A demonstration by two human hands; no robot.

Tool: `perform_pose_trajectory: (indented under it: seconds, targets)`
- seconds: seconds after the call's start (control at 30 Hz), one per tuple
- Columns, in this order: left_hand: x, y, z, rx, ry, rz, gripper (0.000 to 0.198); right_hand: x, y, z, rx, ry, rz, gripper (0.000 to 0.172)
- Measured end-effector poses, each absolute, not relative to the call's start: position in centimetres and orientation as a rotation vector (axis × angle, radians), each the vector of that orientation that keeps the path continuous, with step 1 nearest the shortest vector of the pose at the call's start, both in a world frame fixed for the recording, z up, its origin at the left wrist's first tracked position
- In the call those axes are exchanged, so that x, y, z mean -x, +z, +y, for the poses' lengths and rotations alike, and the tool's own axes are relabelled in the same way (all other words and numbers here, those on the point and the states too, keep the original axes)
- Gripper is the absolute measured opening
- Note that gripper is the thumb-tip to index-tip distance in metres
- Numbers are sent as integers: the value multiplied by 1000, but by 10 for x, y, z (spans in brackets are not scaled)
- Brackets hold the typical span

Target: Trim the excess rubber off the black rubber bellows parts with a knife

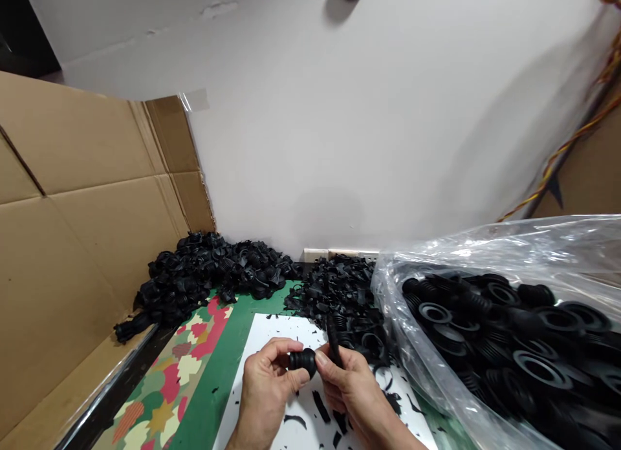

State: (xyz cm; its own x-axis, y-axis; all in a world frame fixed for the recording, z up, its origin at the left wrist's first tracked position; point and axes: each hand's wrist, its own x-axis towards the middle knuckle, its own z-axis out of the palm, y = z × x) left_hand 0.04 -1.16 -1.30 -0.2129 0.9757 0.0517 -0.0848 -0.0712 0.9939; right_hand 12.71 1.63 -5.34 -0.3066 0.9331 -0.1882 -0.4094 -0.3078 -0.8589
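My left hand [266, 388] is closed round a small black ribbed rubber bellows [303, 360], gripping it between thumb and fingers. My right hand [352, 388] is wrapped round a slim dark tool [332, 340] that points up and away; its working end cannot be made out. The right thumb touches the bellows' right end. Under both hands lies a white sheet [252, 353] scattered with black rubber scraps [320, 406].
Black rubber parts [218, 266] are heaped at the back left, beside a mound of scraps [334, 285]. A clear plastic bag [398, 321] of ribbed black parts [495, 333] fills the right. Cardboard [87, 243] walls the left; a white wall [339, 127] stands behind.
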Motion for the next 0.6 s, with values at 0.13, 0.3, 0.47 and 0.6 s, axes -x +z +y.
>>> perform_pose_trajectory:
  seconds: [0.13, 0.3, 0.47, 0.6]
  targets:
    - [-1, -7, -11, -1179, 1474, 1251, 25, -127, -43, 17, 895, 1739, -886, 55]
    - [1, -20, -4, -1211, 1477, 1337, 35, -132, -19, 17, 981, 1579, -915, 39]
    - [2, -20, -1, -1136, 1427, 1280, 45, -140, -3, 17, 1037, 1548, -897, 34]
    - [4, -12, -4, -1019, 1495, 1368, 51, -162, 15, 16, 1024, 1446, -856, 38]
